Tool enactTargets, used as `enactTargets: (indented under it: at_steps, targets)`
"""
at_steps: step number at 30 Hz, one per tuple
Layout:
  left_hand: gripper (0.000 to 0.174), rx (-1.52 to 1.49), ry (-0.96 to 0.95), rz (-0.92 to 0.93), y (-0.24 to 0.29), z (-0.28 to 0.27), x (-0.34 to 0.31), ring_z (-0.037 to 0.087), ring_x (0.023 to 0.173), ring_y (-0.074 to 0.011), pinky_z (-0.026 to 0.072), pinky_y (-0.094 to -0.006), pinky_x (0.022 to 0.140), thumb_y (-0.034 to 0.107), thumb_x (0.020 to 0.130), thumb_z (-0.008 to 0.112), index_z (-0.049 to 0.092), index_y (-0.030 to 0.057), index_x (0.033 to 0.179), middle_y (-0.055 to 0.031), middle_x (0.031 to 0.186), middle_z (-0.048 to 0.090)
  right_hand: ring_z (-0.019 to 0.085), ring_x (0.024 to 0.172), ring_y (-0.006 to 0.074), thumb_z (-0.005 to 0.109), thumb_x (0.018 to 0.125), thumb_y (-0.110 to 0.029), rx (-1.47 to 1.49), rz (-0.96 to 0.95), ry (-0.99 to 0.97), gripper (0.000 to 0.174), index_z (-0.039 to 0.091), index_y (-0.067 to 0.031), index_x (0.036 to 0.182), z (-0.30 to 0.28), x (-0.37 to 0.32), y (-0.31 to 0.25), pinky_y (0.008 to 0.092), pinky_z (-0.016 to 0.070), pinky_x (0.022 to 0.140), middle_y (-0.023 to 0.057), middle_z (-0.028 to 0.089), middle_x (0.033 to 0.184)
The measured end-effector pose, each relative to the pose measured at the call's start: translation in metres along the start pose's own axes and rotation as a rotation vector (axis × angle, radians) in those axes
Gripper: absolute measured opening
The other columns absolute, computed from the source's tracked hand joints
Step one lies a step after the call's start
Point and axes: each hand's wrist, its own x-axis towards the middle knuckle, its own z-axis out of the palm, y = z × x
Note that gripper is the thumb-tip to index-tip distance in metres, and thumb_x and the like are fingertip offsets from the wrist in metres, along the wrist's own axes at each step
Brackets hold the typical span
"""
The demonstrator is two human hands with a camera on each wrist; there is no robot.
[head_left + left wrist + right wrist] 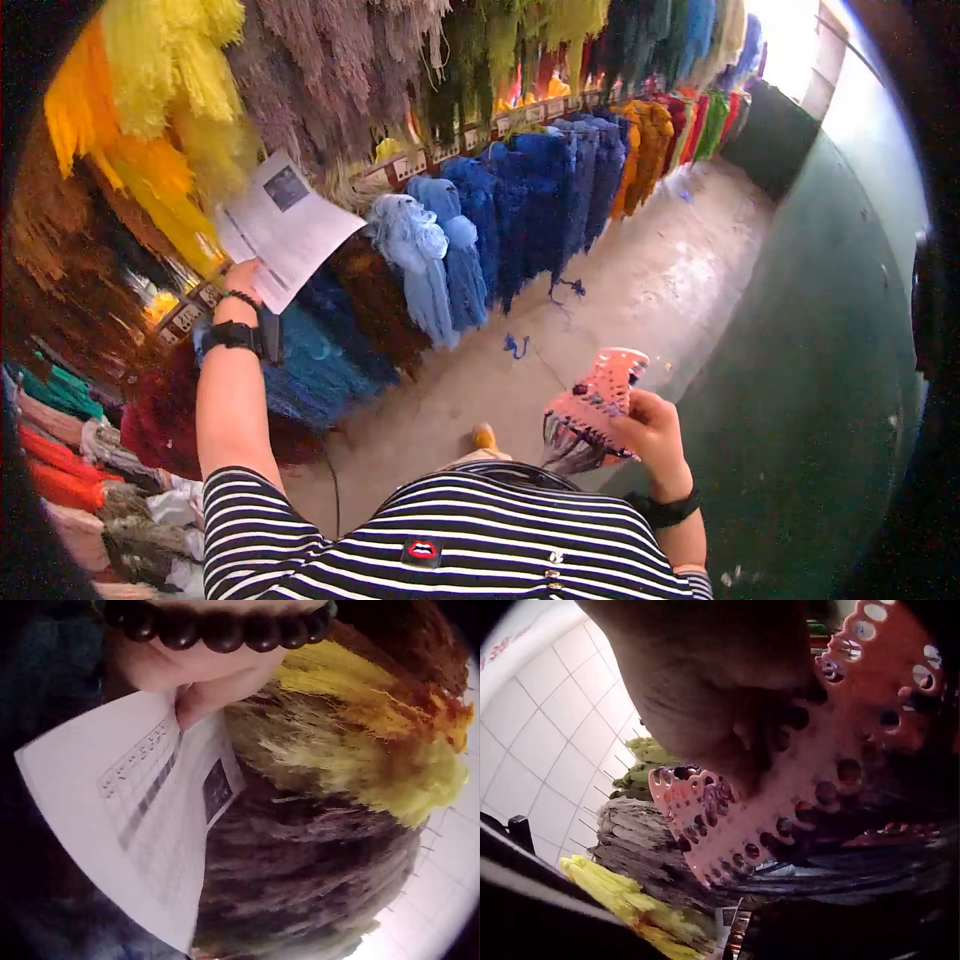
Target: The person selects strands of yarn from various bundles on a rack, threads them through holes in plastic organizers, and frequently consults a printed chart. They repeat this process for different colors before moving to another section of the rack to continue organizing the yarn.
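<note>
My left hand (243, 280) pinches a printed sheet of paper (305, 240) by its edge, in front of the hanging yarn. A table and a small dark picture show on the sheet (90, 780) in the left wrist view, with the thumb lying over its top. Low at the right, my right hand (655, 435) grips a pink card with punched holes (617, 375). Dark thread strands (575, 452) are tied through the holes and dangle from it. Close up in the right wrist view, the fingers hide part of the pink card (731, 832).
Yellow yarn skeins (150, 70) and mauve-grey skeins (335, 70) hang on an upper rack. Blue skeins (530, 200) line the lower one. Yarn scraps (515, 346) lie on the concrete floor (660, 260). A green wall (810, 350) bounds the aisle at right.
</note>
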Motion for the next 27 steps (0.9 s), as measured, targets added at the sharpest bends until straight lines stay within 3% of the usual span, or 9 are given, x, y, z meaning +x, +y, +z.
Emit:
enactTargets:
  at_steps: [4,9,10,13,19,21,23,25,27]
  targets:
    - [0.036,0.089,0.122,-0.032,-0.005,-0.014,0.014,0.061,0.099,-0.0305,0.0502,-0.0427,0.085,0.017,0.083,0.063,0.058,0.0018,0.115,-0.0136,0.111,0.063,0.059,0.080,0.0081,0.066,0.079,0.004,-0.068,0.081,-0.222,0.031,0.063,0.0052,0.110,-0.002,0.096,-0.026,0.0240,0.0494,0.071,0.0028,0.066,0.092]
    - [0.049,0.227,0.120,0.172,0.017,0.018,-0.101,0.060,0.097,-0.0271,0.0473,-0.0378,0.087,0.028,0.086,0.065,0.051,0.0039,0.126,-0.0092,0.113,0.062,0.059,0.083,0.0073,0.068,0.080,0.002,-0.191,0.083,-0.420,0.031,0.063,0.0059,0.111,0.018,0.203,-0.046,0.0234,0.0492,0.073,0.0015,0.065,0.092]
    - [0.037,0.386,0.381,0.331,0.017,0.037,-0.127,0.060,0.091,-0.0185,0.0462,-0.0305,0.079,0.028,0.089,0.063,0.057,0.0051,0.118,-0.0060,0.106,0.063,0.058,0.081,0.0065,0.069,0.080,0.001,-0.203,0.081,-0.463,0.030,0.063,0.0050,0.110,0.020,0.223,-0.040,0.0231,0.0485,0.072,0.0007,0.065,0.091]
    - [0.024,0.864,0.623,1.027,0.000,0.039,-0.163,0.059,0.084,-0.0120,0.0440,-0.0235,0.074,0.024,0.092,0.059,0.063,0.0042,0.106,-0.0023,0.095,0.064,0.060,0.081,0.0096,0.069,0.081,-0.005,-0.426,-0.016,-0.588,0.033,0.064,0.0016,0.113,0.038,0.272,-0.048,0.0277,0.0507,0.074,0.0085,0.069,0.089]
    - [0.021,0.517,-0.137,0.457,-0.065,0.201,-0.272,0.061,0.092,-0.0092,0.0484,-0.0241,0.076,0.017,0.095,0.057,0.065,0.0019,0.108,-0.0065,0.103,0.068,0.057,0.073,0.0108,0.072,0.079,-0.011,-0.424,-0.161,-0.914,0.030,0.065,0.0023,0.106,0.103,0.347,-0.041,0.0285,0.0478,0.068,0.0093,0.067,0.081]
    - [0.023,0.352,-0.227,0.412,-0.097,0.231,-0.260,0.062,0.093,-0.0106,0.0488,-0.0245,0.078,0.016,0.096,0.055,0.064,0.0008,0.110,-0.0065,0.103,0.067,0.056,0.074,0.0095,0.071,0.080,-0.008,-0.358,-0.137,-0.996,0.028,0.065,0.0028,0.105,0.126,0.367,-0.028,0.0268,0.0469,0.068,0.0065,0.066,0.083]
    - [0.026,0.493,-0.176,0.519,-0.120,0.238,-0.243,0.062,0.096,-0.0119,0.0491,-0.0255,0.081,0.016,0.097,0.053,0.062,-0.0002,0.115,-0.0067,0.105,0.067,0.056,0.078,0.0067,0.068,0.083,-0.004,-0.255,-0.071,-1.075,0.022,0.067,0.0039,0.103,0.141,0.379,-0.011,0.0234,0.0459,0.068,0.0014,0.066,0.088]
    - [0.028,-0.069,-0.182,0.257,-0.142,0.250,-0.237,0.062,0.096,-0.0110,0.0493,-0.0257,0.084,0.016,0.098,0.053,0.061,-0.0019,0.118,-0.0064,0.107,0.067,0.058,0.079,0.0088,0.070,0.081,-0.005,-0.123,0.037,-1.134,0.026,0.066,0.0050,0.105,0.149,0.388,-0.013,0.0247,0.0469,0.069,0.0039,0.067,0.090]
    - [0.027,-0.178,-0.176,0.259,-0.136,0.261,-0.245,0.063,0.096,-0.0109,0.0501,-0.0258,0.084,0.015,0.097,0.054,0.061,-0.0020,0.117,-0.0071,0.109,0.067,0.060,0.079,0.0125,0.074,0.078,-0.010,-0.034,0.105,-1.184,0.032,0.066,0.0052,0.105,0.151,0.396,-0.011,0.0276,0.0488,0.070,0.0067,0.068,0.091]
